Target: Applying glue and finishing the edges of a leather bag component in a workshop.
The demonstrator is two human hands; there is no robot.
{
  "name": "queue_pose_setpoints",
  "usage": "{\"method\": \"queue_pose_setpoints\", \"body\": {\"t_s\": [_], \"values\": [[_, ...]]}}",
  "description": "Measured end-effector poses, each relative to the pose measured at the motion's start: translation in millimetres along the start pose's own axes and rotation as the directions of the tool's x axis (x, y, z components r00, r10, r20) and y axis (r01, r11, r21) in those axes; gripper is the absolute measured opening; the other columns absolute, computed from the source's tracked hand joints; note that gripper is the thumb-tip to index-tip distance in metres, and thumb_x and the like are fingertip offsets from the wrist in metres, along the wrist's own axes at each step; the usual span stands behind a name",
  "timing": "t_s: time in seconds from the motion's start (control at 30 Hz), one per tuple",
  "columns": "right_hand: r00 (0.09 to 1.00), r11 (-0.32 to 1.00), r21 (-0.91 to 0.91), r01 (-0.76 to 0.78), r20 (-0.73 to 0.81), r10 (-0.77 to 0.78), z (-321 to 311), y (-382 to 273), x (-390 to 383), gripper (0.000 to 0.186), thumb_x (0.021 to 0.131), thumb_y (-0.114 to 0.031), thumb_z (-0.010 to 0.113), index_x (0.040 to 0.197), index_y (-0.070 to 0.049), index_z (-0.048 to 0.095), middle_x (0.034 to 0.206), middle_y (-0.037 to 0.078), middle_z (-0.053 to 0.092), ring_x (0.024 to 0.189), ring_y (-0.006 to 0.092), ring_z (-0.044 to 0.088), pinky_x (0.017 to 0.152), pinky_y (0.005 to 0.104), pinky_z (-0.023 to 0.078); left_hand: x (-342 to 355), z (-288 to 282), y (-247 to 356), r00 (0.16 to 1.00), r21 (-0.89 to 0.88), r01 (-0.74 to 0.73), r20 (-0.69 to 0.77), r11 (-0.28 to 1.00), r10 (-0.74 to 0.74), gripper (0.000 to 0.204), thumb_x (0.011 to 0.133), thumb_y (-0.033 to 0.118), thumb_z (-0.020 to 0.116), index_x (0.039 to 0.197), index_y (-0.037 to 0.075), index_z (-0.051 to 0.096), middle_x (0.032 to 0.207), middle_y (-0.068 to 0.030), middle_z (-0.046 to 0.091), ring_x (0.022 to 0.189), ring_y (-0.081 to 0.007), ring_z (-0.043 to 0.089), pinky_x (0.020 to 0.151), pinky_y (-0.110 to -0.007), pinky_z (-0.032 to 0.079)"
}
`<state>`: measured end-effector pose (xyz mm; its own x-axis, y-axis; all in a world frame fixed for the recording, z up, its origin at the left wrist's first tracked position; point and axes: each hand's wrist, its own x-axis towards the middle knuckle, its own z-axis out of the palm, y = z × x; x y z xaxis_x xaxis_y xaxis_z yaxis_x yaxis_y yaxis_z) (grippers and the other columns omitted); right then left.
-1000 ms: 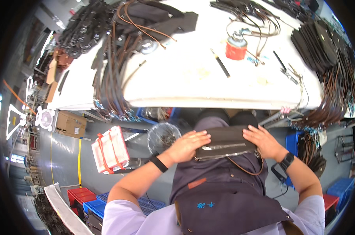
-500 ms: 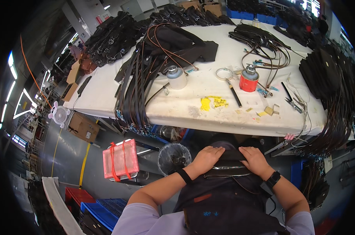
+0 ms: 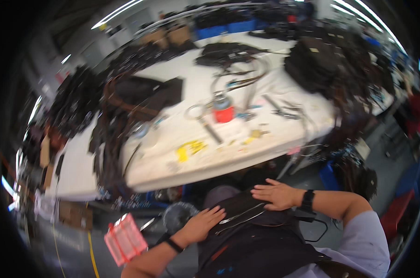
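Across my lap lies a dark fabric bag (image 3: 235, 204) with a silvery zipper (image 3: 241, 217) running along it. My left hand (image 3: 203, 225) rests on its left end, fingers stretched out flat. My right hand (image 3: 279, 194) lies on the other end with its fingers spread. Neither hand is closed round anything. Beneath the bag is my dark apron (image 3: 256, 248). Motion blurs much of the view, so the bag's exact shape and its underside cannot be made out.
Ahead stands a white table (image 3: 168, 173) with a red jar (image 3: 224, 115), a tape roll (image 3: 194, 111) and yellow scraps (image 3: 190, 149). Dark straps (image 3: 110, 153) hang over its left part. Stacked dark bags (image 3: 312, 65) sit at the right. A pink bundle (image 3: 125, 238) and a bin (image 3: 178, 217) are at my left.
My head view has swung to the right. Both hands have moved apart and flattened from a curled hold on the bag's far edge to lying on its two ends.
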<state>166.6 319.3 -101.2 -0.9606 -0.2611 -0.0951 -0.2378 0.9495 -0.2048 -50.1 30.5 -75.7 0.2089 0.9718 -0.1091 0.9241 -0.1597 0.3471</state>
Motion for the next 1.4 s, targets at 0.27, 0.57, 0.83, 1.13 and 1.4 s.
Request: {"method": "queue_pose_setpoints", "body": {"t_s": [0.27,0.57,0.83,1.13,1.4], "values": [[0.961,0.963,0.155,-0.219,-0.137,0.241,24,-29,-18,0.080,0.079,-0.050,0.059,0.137,-0.001,0.033,0.148,0.014,0.024,0.138,0.0279,0.020,0.109,0.0508,0.019,13,12,18,0.955,-0.043,0.024,-0.295,0.999,-0.035,0.058,0.061,-0.008,0.052,0.118,0.005,0.056,0.124,-0.0100,0.056,0.121,-0.0293,0.048,0.102,-0.043,0.036],[0.903,0.822,0.403,-0.402,0.027,0.429,-31,-23,-6,0.040,0.078,-0.020,0.062,0.113,-0.001,0.058,0.106,0.021,0.062,0.103,0.0322,0.058,0.086,0.0434,0.045,37,-10,44,0.643,-0.552,0.179,-0.560,0.814,-0.522,0.018,0.091,0.016,0.055,0.093,-0.001,0.058,0.083,-0.0134,0.060,0.070,-0.0248,0.056,0.064,-0.033,0.044],[0.890,0.834,0.372,-0.408,0.366,0.273,12,48,-54,0.042,0.074,-0.025,0.070,0.101,0.005,0.060,0.090,0.019,0.066,0.087,0.0325,0.063,0.075,0.0437,0.046,100,57,13,0.826,-0.784,0.168,-0.219,0.598,-0.519,0.022,0.090,0.006,0.052,0.109,-0.005,0.052,0.100,-0.0111,0.062,0.090,-0.0155,0.057,0.083,-0.027,0.043],[0.927,0.974,0.202,-0.105,-0.336,0.169,25,-70,-7,0.069,0.086,-0.041,0.055,0.140,-0.006,0.030,0.147,0.013,0.026,0.138,0.0260,0.022,0.109,0.0534,0.014,119,63,10,0.803,-0.972,0.135,-0.007,0.193,-0.596,0.035,0.082,-0.003,0.056,0.117,-0.002,0.050,0.114,-0.0113,0.059,0.101,-0.0206,0.059,0.088,-0.032,0.046],[0.913,0.944,0.179,-0.276,-0.257,0.316,39,-49,-64,0.072,0.092,-0.051,0.038,0.144,-0.004,0.021,0.150,0.012,0.020,0.140,0.0234,0.014,0.112,0.0510,0.006,116,71,18,0.733,-0.911,0.117,-0.189,0.395,-0.654,0.027,0.081,0.000,0.062,0.105,-0.004,0.052,0.101,-0.0120,0.062,0.092,-0.0182,0.059,0.084,-0.029,0.044]]}}
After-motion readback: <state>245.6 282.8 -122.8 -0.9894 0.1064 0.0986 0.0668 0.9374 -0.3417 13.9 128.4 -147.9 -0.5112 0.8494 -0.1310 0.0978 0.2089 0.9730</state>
